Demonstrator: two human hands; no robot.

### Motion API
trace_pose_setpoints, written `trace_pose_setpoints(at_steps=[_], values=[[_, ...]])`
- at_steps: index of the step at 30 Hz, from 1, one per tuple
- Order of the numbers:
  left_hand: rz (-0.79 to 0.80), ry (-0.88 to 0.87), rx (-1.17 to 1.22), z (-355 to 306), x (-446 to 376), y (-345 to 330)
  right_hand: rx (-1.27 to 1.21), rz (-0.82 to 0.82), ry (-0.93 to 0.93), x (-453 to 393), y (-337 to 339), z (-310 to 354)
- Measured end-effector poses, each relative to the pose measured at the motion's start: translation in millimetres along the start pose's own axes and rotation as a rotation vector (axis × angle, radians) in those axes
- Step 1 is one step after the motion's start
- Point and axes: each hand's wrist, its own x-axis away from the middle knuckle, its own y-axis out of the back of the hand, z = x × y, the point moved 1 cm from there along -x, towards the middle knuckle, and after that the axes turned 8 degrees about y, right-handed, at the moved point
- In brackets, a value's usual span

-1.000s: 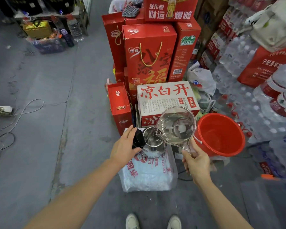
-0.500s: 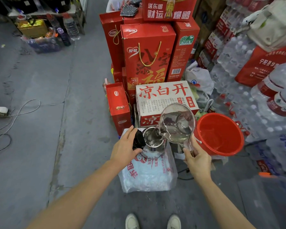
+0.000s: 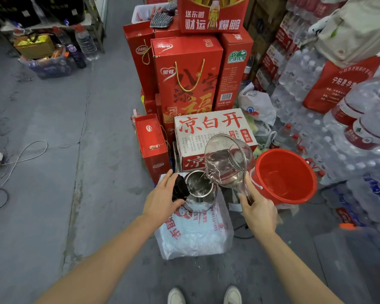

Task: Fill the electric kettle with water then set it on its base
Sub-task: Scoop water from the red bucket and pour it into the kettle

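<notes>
A steel electric kettle point(image 3: 199, 187) stands open on a white plastic-wrapped pack point(image 3: 195, 235) on the floor. My left hand point(image 3: 162, 199) grips its black lid and handle point(image 3: 180, 187) on the left side. My right hand point(image 3: 258, 210) holds a clear plastic jug point(image 3: 227, 161) by its handle, tilted steeply to the left, with its spout over the kettle's mouth. Water runs from the jug into the kettle. I cannot see the kettle's base.
A red bucket point(image 3: 283, 176) sits just right of the jug. Red gift boxes point(image 3: 184, 80) and a white carton point(image 3: 213, 130) stack behind the kettle. Packs of bottled water point(image 3: 338, 139) fill the right. Grey floor with a cable point(image 3: 20, 159) lies to the left.
The jug has tipped further over the kettle and holds less water. My left hand has stayed on the kettle's lid and handle.
</notes>
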Motion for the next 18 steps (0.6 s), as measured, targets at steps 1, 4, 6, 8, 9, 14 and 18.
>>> trace_pose_setpoints(at_steps=[1, 4, 6, 8, 9, 14, 18], values=[[-0.001, -0.004, 0.001, -0.3, -0.1, 0.2, 0.007, -0.001, 0.018, 0.6, -0.2, 0.7], [-0.004, -0.014, -0.003, -1.3, 0.5, 1.7, 0.023, -0.007, 0.051, 1.1, -1.4, 1.6], [-0.001, -0.016, -0.010, -2.2, 1.1, 3.0, 0.055, -0.013, 0.076, 0.8, -1.6, 3.9], [0.003, -0.017, -0.010, -3.1, 1.3, 4.2, 0.096, -0.026, 0.112, 0.1, -1.9, 5.2], [0.005, -0.017, -0.009, -3.3, 1.2, 4.5, 0.113, -0.036, 0.131, 0.3, -2.0, 5.5], [0.008, -0.024, -0.012, -2.8, 0.4, 3.9, 0.196, -0.095, 0.260, 0.4, -4.7, 4.4], [0.011, -0.024, -0.024, -3.5, -0.3, 3.2, 0.194, -0.108, 0.262, 1.5, -9.7, -0.4]])
